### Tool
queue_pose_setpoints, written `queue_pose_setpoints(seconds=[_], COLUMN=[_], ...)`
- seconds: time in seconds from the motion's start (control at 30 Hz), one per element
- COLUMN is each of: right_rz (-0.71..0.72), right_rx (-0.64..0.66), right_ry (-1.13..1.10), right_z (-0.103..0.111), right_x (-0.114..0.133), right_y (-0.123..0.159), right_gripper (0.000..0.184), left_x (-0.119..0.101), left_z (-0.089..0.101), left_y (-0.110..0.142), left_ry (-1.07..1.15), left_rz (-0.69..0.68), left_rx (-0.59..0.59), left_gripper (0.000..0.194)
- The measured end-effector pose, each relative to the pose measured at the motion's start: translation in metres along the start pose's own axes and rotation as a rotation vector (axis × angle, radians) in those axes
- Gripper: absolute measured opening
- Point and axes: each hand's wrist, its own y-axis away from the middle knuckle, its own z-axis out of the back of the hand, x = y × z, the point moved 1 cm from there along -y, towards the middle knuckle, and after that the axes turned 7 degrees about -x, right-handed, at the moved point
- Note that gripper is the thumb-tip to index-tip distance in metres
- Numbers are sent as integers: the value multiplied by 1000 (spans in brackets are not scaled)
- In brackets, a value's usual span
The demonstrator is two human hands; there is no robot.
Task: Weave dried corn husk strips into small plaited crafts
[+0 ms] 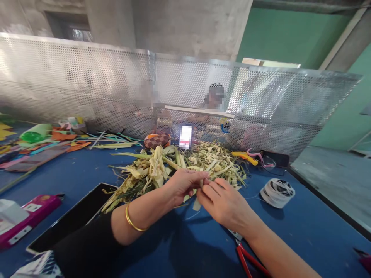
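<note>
My left hand (185,184) and my right hand (224,204) meet over a blue table (304,231), both pinched on a pale strip of dried husk (197,201) that hangs down between them. My left wrist carries a gold bangle (131,222) above a black sleeve. Just behind the hands lies a heap of dried corn husks and shredded strips (174,166).
A spool of white cord (277,192) lies to the right, red-handled pliers (246,258) under my right forearm, and yellow snips (245,156) behind the heap. A black tablet (72,220), a pink box (26,220) and coloured paper scraps (52,144) sit left. A perforated metal screen (116,88) fences the table; a person sits behind it.
</note>
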Motion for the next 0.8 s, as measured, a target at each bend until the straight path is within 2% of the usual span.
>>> queue_pose_setpoints(seconds=[0.07, 0.23, 0.5, 0.63, 0.8], right_rz=[-10, -129, -86, -126, -97], right_rx=[-48, -160, -175, -126, -57], right_ry=[-1, -97, -180, -235, -255], right_z=[-4, -4, 2, 1, 0], right_x=[0, -4, 0, 2, 4], right_y=[4, 8, 5, 2, -1], right_gripper=[20, 16, 17, 22, 22], left_x=[-4, -13, -14, -11, -2], left_z=[1, 6, 5, 2, -2], left_y=[2, 1, 4, 5, 4], left_ry=[-3, -63, -73, -53, 3], left_rz=[15, -7, -48, -78, -84], left_rx=[11, 168, 112, 76, 20], left_gripper=[21, 18, 8, 9, 8])
